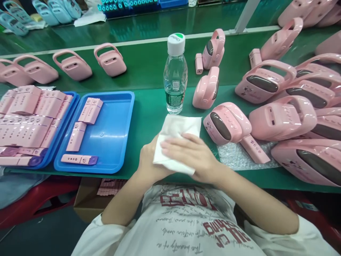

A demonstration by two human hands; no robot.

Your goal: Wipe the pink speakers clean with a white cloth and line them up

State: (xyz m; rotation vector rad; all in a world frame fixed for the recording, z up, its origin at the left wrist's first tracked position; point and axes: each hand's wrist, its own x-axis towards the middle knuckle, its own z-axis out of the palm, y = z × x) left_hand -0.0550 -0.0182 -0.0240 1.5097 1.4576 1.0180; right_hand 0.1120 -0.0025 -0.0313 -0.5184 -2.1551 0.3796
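Note:
A folded white cloth or tissue [173, 128] is between my hands, close to the front edge of the green table. My right hand [189, 153] lies over it with fingers extended and pressed on it, slightly blurred. Under the cloth, my left hand [149, 158] is curled, its fingers mostly covered; whatever it grips there is hidden. Just beyond the cloth stands a clear plastic bottle [175, 80] with a white cap. To the right of my hands, a pink handled speaker [230, 122] and a pink stick-shaped piece [255, 148] rest on bubble wrap [234, 158].
At left, a blue tray [109, 135] bears several small pink boxes and sticks. Another blue tray [46, 156] is piled with pink boxes [25, 129]. More pink speakers [282, 117] crowd the right side; others [110, 62] line the back ledge.

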